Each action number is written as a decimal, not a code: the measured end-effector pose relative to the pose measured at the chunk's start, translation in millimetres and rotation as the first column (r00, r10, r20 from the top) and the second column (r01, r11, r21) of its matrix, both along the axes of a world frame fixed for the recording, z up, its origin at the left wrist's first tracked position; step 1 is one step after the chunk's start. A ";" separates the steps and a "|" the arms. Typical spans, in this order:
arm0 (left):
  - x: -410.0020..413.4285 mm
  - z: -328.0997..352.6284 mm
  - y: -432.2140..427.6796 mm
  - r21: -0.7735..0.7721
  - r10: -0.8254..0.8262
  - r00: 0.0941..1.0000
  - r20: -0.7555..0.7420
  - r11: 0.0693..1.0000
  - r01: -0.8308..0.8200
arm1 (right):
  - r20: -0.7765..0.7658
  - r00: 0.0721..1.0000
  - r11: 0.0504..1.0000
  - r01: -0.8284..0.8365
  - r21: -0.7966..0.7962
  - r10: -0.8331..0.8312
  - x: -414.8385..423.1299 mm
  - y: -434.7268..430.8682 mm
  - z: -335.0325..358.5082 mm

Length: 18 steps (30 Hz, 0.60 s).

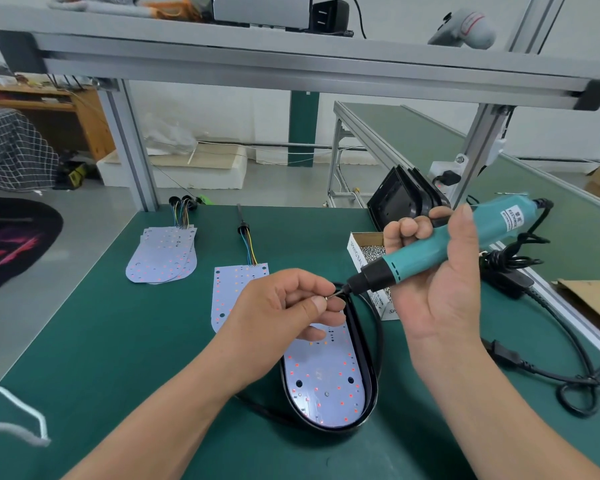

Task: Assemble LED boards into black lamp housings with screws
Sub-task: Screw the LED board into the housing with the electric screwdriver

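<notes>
Head view is showing the left hand (278,306) pinching a screw (327,297) to the screwdriver (420,253) gripped by the right hand (444,282), over the LED board (323,379) sitting in its housing (370,393); badly seated, I'm guessing it's risking dropping.

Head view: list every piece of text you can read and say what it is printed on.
"SPRING BAL": side wall of the white screw box, rest hidden behind the teal screwdriver.
"SP": lower end of the same box, rest hidden.
Screwdriver label: printed lines, too blurred to read.
LED boards: any markings too small to read.
</notes>
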<state>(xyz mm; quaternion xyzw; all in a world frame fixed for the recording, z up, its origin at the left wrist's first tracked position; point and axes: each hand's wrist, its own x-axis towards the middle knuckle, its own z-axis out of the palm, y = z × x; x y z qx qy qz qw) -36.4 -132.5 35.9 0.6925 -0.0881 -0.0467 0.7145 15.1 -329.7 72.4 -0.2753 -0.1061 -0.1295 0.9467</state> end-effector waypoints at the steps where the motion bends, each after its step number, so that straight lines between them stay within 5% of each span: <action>1: 0.0 -0.2 0.2 0.001 0.002 1.000 0.000 1.000 -0.002 | 0.001 1.000 1.000 -0.003 -0.004 0.003 0.2 0.0 -0.3; 18: -1.5 -8.2 -4.9 0.066 0.130 0.987 0.092 0.988 -0.136 | -0.022 1.000 1.000 0.007 -0.002 -0.007 -1.8 5.0 -10.3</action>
